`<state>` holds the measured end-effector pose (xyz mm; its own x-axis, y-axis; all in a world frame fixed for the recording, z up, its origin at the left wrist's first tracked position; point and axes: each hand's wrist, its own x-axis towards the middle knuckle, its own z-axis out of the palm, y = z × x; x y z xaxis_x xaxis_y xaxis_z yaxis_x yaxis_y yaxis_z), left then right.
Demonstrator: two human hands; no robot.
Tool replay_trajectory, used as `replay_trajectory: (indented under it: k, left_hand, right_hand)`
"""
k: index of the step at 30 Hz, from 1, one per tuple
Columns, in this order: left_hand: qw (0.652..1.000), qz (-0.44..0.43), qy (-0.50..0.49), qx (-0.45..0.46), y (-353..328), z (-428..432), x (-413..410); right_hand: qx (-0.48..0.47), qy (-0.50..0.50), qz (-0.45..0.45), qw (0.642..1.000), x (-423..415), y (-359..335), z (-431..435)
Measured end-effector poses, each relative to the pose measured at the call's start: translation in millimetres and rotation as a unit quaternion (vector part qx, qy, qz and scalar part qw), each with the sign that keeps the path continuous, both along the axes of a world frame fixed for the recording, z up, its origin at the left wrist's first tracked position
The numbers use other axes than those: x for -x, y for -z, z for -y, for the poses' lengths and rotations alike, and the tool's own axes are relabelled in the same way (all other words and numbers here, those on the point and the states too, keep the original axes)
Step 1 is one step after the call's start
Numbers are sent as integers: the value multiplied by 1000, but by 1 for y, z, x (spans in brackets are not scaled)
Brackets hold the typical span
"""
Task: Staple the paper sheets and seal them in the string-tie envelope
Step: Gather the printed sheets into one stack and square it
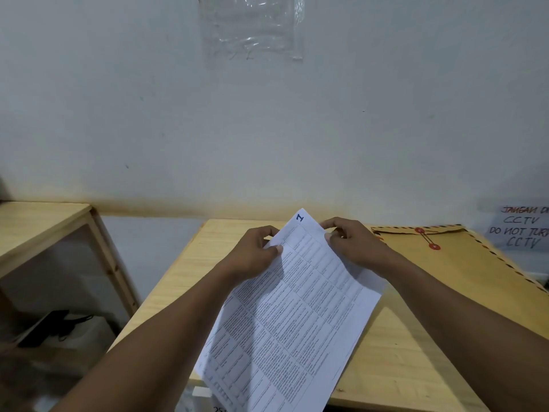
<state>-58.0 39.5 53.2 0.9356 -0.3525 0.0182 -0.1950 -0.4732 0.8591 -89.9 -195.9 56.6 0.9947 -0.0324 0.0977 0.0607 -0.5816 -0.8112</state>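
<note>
**Head view: paper sheets (297,316) pinched above the bench (190,263)**

Thumb and fingers of the left hand (255,251) and the right hand (353,245) pinch the top edge, one per side; sheet count unclear. One string-tie envelope (463,269) lies flat at right, string joining its two red discs (419,231).

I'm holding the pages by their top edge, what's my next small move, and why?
Probably tap the paper sheets square on the table: the left hand and right hand pinch the top edge, a rear sheet juts out rightward, and no stapler is in view.
</note>
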Motion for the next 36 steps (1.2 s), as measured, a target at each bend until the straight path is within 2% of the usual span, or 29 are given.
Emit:
replay_trajectory:
  k: [3,6,10,13,18,20,21,23,25,26,28,31,33,36]
  left_hand:
    - [999,9,-29,13,-3,-5,-3]
    - [998,22,-54,30,-8,-10,-7]
    - [995,37,-84,50,-12,-9,-8]
    - [992,64,-104,27,-11,-2,-6]
    - [988,76,-134,-10,-10,0,-5]
    - [988,75,-131,-23,-13,-3,-3]
    - [989,78,-127,-27,-17,-5,-1]
    - [988,91,-112,-52,-24,-10,5]
    - [990,97,-89,-54,-29,-16,10]
    - [992,92,-75,-43,-31,-18,12]
    - [995,79,-51,-29,-33,-19,16]
    - [998,54,-11,-19,-32,-17,18]
    - [1000,25,14,-3,-28,-14,16]
    - [999,32,16,-24,-19,-9,11]
  right_hand:
    - [-29,50,-57,997,4,12,17]
    - [-127,113,-102,980,8,30,29]
    - [-354,162,-114,914,9,39,19]
    - [-409,195,-86,887,4,39,2]
    - [-397,215,-62,890,-1,37,-13]
    - [-366,204,-67,906,-3,38,-13]
    - [-328,199,-75,921,-3,39,-12]
    - [-185,203,-70,959,-3,38,-7]
    - [-56,205,-9,977,-3,32,-2]
    - [-40,187,31,981,-4,26,-1]
    - [-63,116,89,987,-6,12,-4]
    - [-70,36,97,992,-10,-7,-16]
    - [-81,30,103,991,-12,-10,-24]
    - [-92,69,141,983,-11,-4,-30]
